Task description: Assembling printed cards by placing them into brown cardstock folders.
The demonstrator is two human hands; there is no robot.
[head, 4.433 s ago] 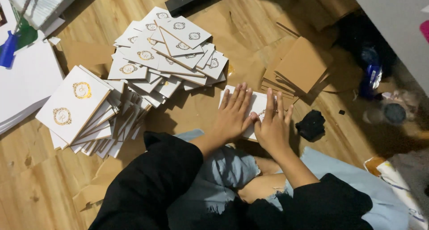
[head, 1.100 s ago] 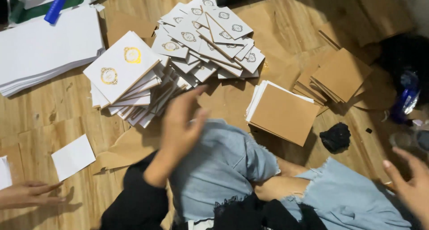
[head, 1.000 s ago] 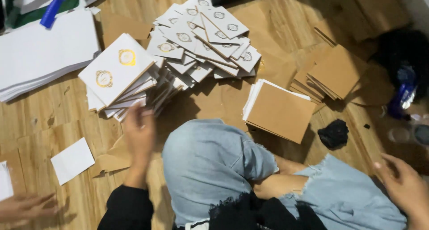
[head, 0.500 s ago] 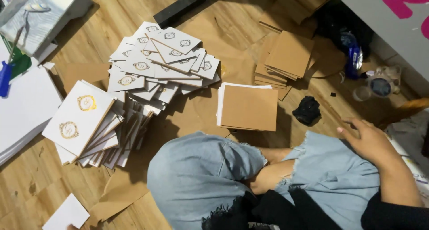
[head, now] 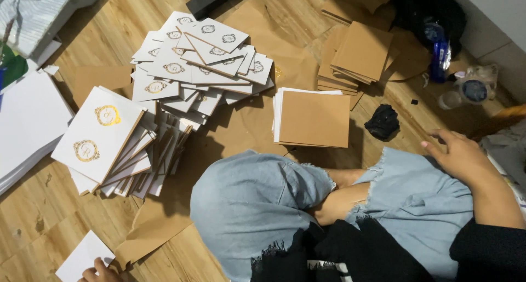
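Note:
I sit cross-legged on a wooden floor in light blue jeans. My right hand (head: 460, 157) rests on my right knee with its fingers apart and holds nothing. At the bottom left edge, only the fingertips of my left hand (head: 98, 271) show, touching a blank white card (head: 79, 257); its grip is cut off by the frame. In front of my knees lies a neat stack of brown-faced cards (head: 312, 118). Left of it sits a fanned pile of white cards with round emblems (head: 200, 57), and a leaning stack of gold-emblem cards (head: 101, 134).
More brown cards (head: 361, 52) are stacked at the back right, beside a black cloth (head: 383, 122), a blue bottle (head: 440, 52) and small jars (head: 472, 90). Large white sheets (head: 22, 123) lie at the left. Brown paper scraps (head: 150, 235) lie near my left knee.
My left hand left the card piles and dropped to the bottom left edge. My right hand came in from the right and settled on my knee. The view swung right.

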